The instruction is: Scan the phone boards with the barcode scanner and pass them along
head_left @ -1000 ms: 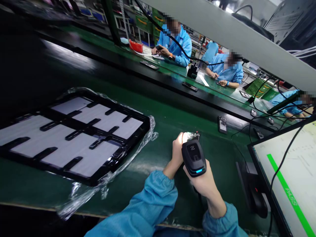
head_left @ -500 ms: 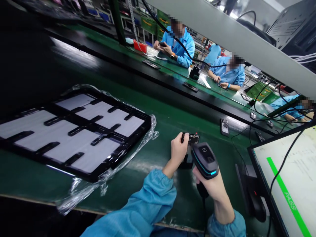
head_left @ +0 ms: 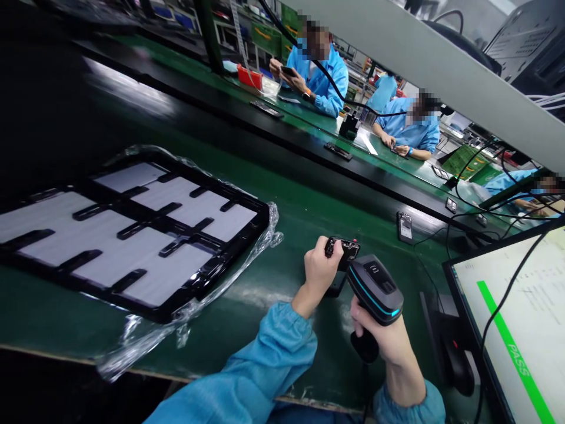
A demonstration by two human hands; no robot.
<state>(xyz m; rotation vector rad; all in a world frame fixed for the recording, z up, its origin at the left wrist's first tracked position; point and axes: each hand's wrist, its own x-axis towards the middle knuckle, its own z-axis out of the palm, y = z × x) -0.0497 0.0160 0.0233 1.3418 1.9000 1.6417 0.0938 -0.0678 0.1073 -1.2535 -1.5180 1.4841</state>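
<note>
Between the thumb and fingers of my left hand (head_left: pixel 321 267) is an opened phone body (head_left: pixel 350 250) with its inner parts showing, held tilted above the green bench. My right hand (head_left: pixel 375 330) is wrapped round the handle of a black barcode scanner (head_left: pixel 375 288), which has a lit blue strip. The scanner's head sits just right of the phone body and its front points toward it. Beneath the phone body, a dark block (head_left: pixel 338 284) on the bench is partly hidden by my left hand and the scanner.
A black tray with pale slots (head_left: pixel 165 315) and crumpled plastic film lies at left. At right are a monitor (head_left: pixel 507 306) showing PASS and a mouse (head_left: pixel 458 359). Another phone body (head_left: pixel 404 227) lies beyond. Across a dark conveyor (head_left: pixel 304 156), co-workers in blue handle small devices.
The scanner has shifted slightly right and turned, its side strip now more visible. The phone body in my left hand is tilted a little more toward me.
</note>
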